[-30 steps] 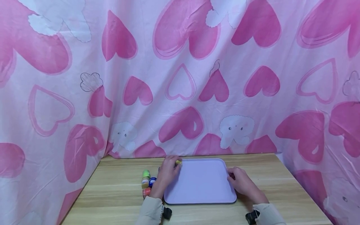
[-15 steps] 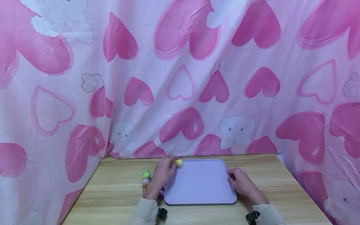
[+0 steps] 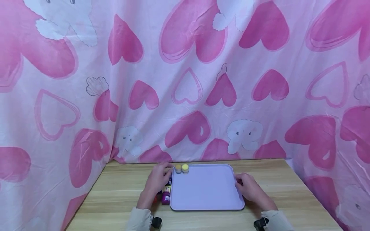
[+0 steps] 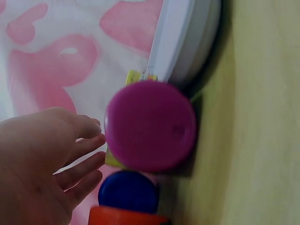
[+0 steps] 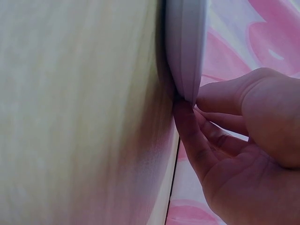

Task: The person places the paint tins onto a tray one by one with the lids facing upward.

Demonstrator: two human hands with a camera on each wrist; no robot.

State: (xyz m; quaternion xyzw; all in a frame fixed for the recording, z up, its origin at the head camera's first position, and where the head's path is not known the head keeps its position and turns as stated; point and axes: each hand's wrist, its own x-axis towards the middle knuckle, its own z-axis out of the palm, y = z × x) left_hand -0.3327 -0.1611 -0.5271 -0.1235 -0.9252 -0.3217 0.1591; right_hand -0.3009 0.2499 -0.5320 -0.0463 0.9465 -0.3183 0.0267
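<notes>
A pale lilac tray [image 3: 206, 189] lies on the table. In its far left corner two small jars stand side by side, one with an ochre lid [image 3: 178, 168] and one with a yellow lid [image 3: 185, 168]. My left hand [image 3: 157, 179] hovers beside the tray's left edge, fingers relaxed and holding nothing. Close to it are a jar with a magenta-purple lid [image 4: 150, 125], a blue lid [image 4: 129, 191] and an orange-red lid [image 4: 124, 215]; the hand partly hides this group in the head view. My right hand [image 3: 250, 186] pinches the tray's right rim between thumb and fingers.
The wooden table [image 3: 121, 192] runs beyond the tray on every side. A pink cloth [image 3: 185, 96] with hearts hangs behind the table and along its sides.
My left hand has moved left from the yellow-lidded jar, off the tray. Both corner jars have come into view, along with the purple jar. The right hand stays on the rim.
</notes>
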